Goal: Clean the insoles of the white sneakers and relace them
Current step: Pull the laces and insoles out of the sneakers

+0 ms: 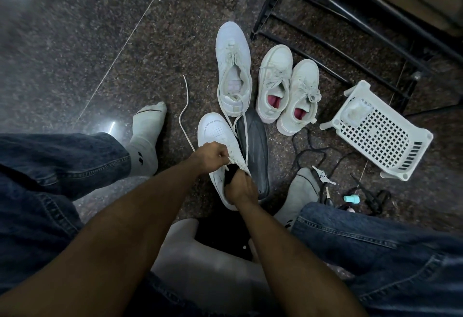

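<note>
— Where is the white sneaker (216,141) sitting?
— Centre frame, on the floor; the left hand (210,157) is pinching its lace (184,116), and the right hand (241,188) is gripping the tongue edge.
— Around it?
— A dark insole (253,141) is lying just beside it, and a white basket (380,132) is resting at right.

We seem to be in a home, likely near an entryway: a polished dark speckled stone floor (75,41), a black metal shoe rack (325,28), several pairs of white sneakers (288,86) set on the floor, a white plastic basket (380,138) lying beside them, and keys (323,175) nearby.
</note>
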